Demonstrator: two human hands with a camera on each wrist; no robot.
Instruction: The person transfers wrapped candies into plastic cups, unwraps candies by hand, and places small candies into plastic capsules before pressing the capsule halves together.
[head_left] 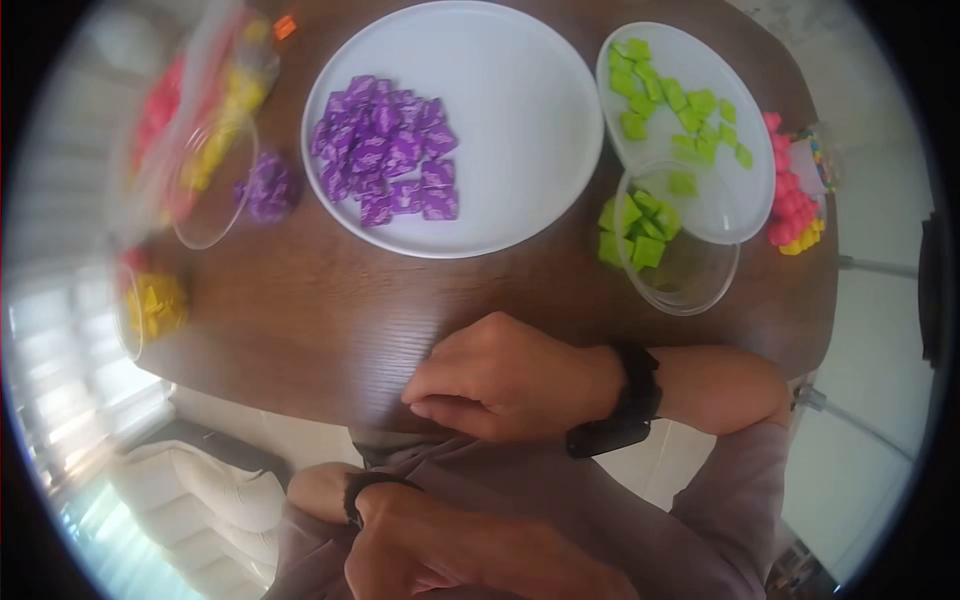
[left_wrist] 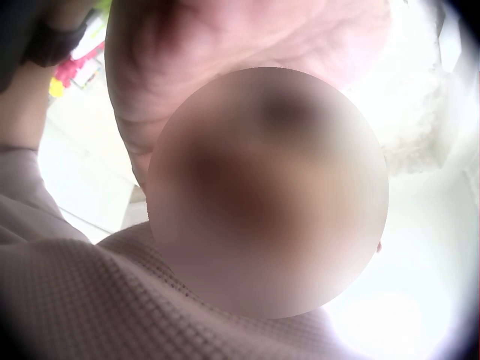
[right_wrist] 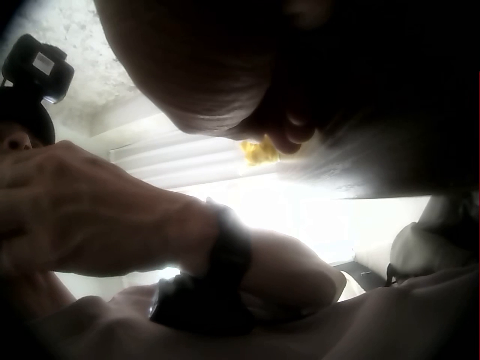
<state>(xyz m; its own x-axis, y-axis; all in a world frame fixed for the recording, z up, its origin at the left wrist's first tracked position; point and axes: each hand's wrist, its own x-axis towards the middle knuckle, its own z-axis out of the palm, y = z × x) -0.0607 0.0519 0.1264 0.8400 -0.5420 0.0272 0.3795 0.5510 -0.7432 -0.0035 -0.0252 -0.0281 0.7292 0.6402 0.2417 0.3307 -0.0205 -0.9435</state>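
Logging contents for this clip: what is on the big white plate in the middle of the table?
A heap of purple pieces lies on the left half of the big white plate; the rest is bare. What lies beneath the heap is covered.

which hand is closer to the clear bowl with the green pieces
Right. The right hand rests at the table edge just below the clear bowl; the left hand is lower, off the table by the person's body.

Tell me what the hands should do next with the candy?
Probably lift the right hand off the table edge toward the green candies spilled beside the clear bowl. Both hands hold nothing, and the left hand sits low near the body.
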